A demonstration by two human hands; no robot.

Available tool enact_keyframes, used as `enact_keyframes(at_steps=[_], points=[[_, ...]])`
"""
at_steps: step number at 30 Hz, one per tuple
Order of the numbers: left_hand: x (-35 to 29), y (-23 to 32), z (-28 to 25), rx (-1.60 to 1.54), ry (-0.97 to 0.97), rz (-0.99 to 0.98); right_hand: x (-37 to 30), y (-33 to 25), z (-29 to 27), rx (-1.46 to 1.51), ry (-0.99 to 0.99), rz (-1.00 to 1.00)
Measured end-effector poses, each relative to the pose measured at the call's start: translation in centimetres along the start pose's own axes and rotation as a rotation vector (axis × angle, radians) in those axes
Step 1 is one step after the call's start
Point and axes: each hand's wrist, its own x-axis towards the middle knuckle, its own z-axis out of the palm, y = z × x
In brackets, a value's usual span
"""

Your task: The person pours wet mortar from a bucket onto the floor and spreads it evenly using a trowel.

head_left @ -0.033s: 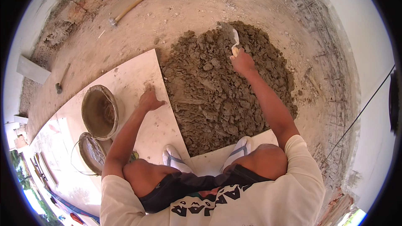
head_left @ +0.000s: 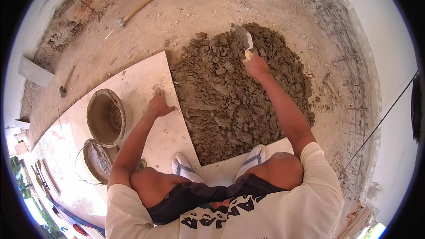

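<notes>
A wide bed of lumpy grey-brown mortar (head_left: 230,88) lies on the ground ahead of my feet. At its far side my right hand (head_left: 256,65) is closed around the handle of a trowel (head_left: 249,40), whose blade rests against the mortar and is partly smeared with it. My left hand (head_left: 159,105) is spread on a large pale tile (head_left: 146,77), thumb stretched toward the tile's edge beside the mortar. Nothing is in that hand. Just left of it stands a mortar-stained bucket (head_left: 104,117), with a second bucket (head_left: 97,161) nearer me.
On the bare earth at the far left lie a wooden-handled hammer (head_left: 137,11) and a smaller hammer (head_left: 66,82). A pale offcut (head_left: 35,71) leans by the left wall. Rough, chipped masonry (head_left: 347,66) runs along the right wall. My feet stand on pale tile at the mortar's near edge.
</notes>
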Motion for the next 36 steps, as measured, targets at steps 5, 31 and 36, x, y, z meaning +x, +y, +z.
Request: enact_keyframes(at_steps=[5, 31, 36], points=[[-0.7, -0.5, -0.2, 0.002, -0.018, -0.03, -4.3, -6.4, 3.5, -0.064, -0.12, -0.235], [-0.9, -1.9, 0.7, 0.069, 0.011, -0.037, 1.6, 7.2, -2.1, -0.144, -0.035, 0.134], [-0.1, -0.9, 0.5, -0.002, 0.014, 0.007, 6.7, 14.4, -4.7, 0.053, 0.118, 0.384]])
